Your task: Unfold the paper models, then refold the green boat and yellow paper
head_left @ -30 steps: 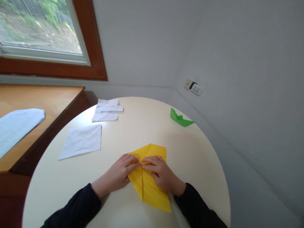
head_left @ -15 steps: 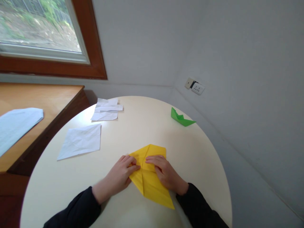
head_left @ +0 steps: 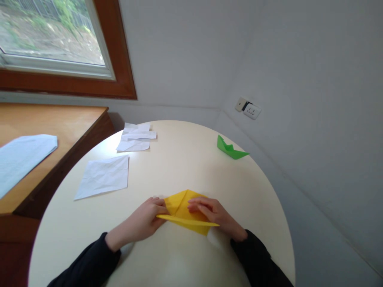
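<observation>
A folded yellow paper lies on the round cream table, near its front edge. Its near flap is lifted off the table and turned up toward the far side. My left hand pinches the paper's left corner. My right hand holds the right part, fingers on top of the sheet. Both sleeves are dark.
A green paper boat sits at the table's far right. A creased white sheet and a small pile of white papers lie at the left. A wooden desk with a pale sheet adjoins the table; walls stand close behind.
The yellow paper's near point, flat on the table before, has been lifted and folded up toward the far side. Both hands shifted slightly outward along the paper.
</observation>
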